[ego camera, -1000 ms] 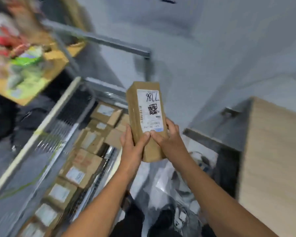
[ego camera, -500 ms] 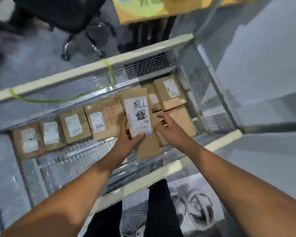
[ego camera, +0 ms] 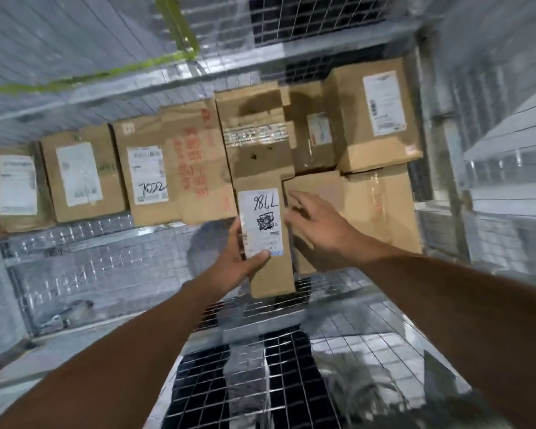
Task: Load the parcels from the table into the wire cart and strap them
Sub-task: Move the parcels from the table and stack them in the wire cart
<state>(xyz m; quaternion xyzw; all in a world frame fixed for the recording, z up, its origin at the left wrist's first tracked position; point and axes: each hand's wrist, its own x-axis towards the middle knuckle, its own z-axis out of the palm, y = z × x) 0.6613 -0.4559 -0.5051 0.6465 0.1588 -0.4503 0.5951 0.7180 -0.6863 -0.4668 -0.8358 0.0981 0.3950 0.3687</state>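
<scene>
Left hand [ego camera: 235, 261] grips the narrow brown cardboard parcel with a white label [ego camera: 265, 236] at its near left edge, with the thumb on the label. The right hand [ego camera: 316, 224] is spread beside it over a neighbouring brown carton [ego camera: 381, 209]. The parcel is low in the silver wire cart [ego camera: 106, 274], against the far-wall cartons. It is probably light and rigid, so grip opposite long edges.

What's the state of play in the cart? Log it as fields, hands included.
held parcel: long carton, inside the cart, label up
left hand: grips its near end, thumb on label
right hand: open, beside it, over a stowed carton
wire cart: row of parcels along the far side
green strap: draped at the far side
</scene>
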